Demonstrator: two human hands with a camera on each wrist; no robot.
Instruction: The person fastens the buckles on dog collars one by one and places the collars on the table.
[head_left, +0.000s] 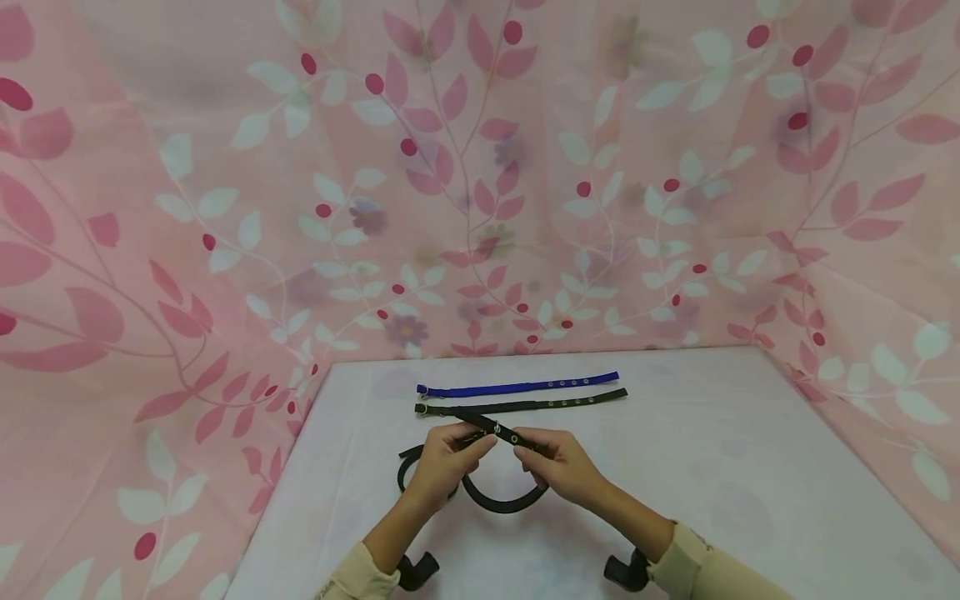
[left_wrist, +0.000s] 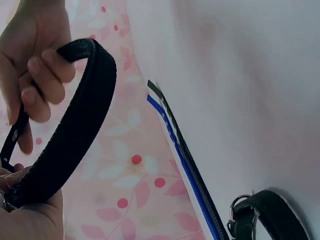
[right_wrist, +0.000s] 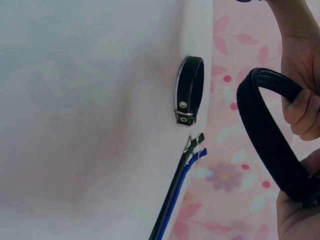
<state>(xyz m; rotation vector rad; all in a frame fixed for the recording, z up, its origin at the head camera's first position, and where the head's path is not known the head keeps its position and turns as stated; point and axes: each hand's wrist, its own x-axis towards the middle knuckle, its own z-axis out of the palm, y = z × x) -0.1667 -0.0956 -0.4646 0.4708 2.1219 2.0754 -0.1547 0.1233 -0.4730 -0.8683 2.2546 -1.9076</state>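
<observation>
Both hands hold up a black pet collar (head_left: 506,505), bent into a loop that hangs below them. My left hand (head_left: 442,468) pinches it beside the metal buckle, and my right hand (head_left: 568,467) grips the strap part with the eyelets. In the head view the strap crosses the small gap between the thumbs. The collar's wide padded band (left_wrist: 82,117) arcs between the two hands in the left wrist view. Behind the left hand lies a second dark collar (right_wrist: 190,90), closed into a ring on the table, its buckle fastened and an eyelet showing.
A blue collar (head_left: 517,388) and a dark green collar (head_left: 510,407) lie flat and side by side at the back of the white table (head_left: 712,467). Pink floral cloth (head_left: 480,183) hangs behind and at the sides. Black wrist devices (head_left: 628,572) sit beneath the sleeves.
</observation>
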